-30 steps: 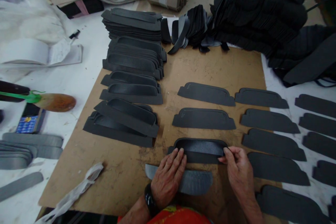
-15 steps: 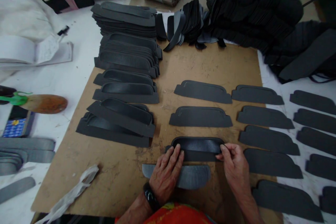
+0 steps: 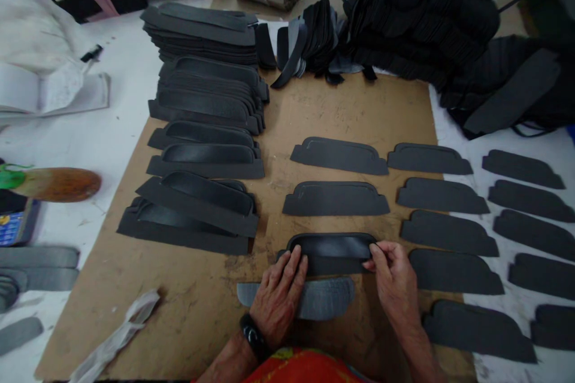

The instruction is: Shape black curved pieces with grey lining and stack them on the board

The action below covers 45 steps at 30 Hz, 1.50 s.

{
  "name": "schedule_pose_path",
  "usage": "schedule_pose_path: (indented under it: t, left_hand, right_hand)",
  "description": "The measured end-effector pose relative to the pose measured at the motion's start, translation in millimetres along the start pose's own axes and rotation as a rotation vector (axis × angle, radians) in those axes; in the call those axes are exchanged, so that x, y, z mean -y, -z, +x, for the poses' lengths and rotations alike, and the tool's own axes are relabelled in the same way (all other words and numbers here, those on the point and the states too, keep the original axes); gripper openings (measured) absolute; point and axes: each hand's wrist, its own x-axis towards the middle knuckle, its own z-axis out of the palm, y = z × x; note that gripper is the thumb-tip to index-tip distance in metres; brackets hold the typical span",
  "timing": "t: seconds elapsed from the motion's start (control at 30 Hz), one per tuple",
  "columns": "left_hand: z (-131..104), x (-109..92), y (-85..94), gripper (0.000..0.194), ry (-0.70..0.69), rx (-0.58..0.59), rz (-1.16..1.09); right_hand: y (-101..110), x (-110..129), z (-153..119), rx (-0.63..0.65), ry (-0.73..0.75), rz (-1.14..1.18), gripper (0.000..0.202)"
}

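A shiny black curved panel [image 3: 335,245], leather-like, lies on a matte dark grey panel [image 3: 332,266] of stepped outline, near the front of the brown board. My left hand [image 3: 281,293] rests with its fingers stretched flat on the left end of both layers. At the other end, my right hand [image 3: 394,278] pinches the corner of the black panel between thumb and fingers. Partly under my left hand sits a loose grey curved piece [image 3: 327,298]. Two more stepped panels [image 3: 335,198] lie in the column just beyond.
The brown board [image 3: 193,305] bears several piles of joined panels [image 3: 202,161] on the left. Rows of single dark panels [image 3: 449,233] run along the right. Black stacks [image 3: 417,6] rise at the back. A twisted white strip [image 3: 119,335] and a wooden-handled tool [image 3: 63,184] lie left.
The whole view has shifted slightly, so things appear further left. Both hands keep almost the same hold on the black panel.
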Motion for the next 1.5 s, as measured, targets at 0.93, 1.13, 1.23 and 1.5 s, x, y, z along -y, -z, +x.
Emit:
schedule_pose_path:
  t: [0.93, 1.13, 1.23, 1.5]
  left_hand:
    - [2.6, 2.0, -1.3, 0.057, -0.004, -0.026, -0.035]
    - [3.4, -1.2, 5.6, 0.056, 0.001, 0.036, 0.024]
    - [3.6, -1.1, 5.0, 0.058, 0.006, 0.037, 0.043]
    - [4.3, 3.7, -1.9, 0.058, -0.01, -0.063, -0.055]
  right_hand:
    - [-1.6, 2.0, 6.9, -0.013, -0.029, -0.008, 0.03]
    - [-2.1, -4.1, 7.2, -0.035, 0.001, -0.084, 0.033]
    - [-2.9, -3.2, 7.4, -0.03, 0.003, -0.084, 0.032]
    - [-6.0, 3.1, 6.9, -0.045, 0.018, -0.048, 0.027]
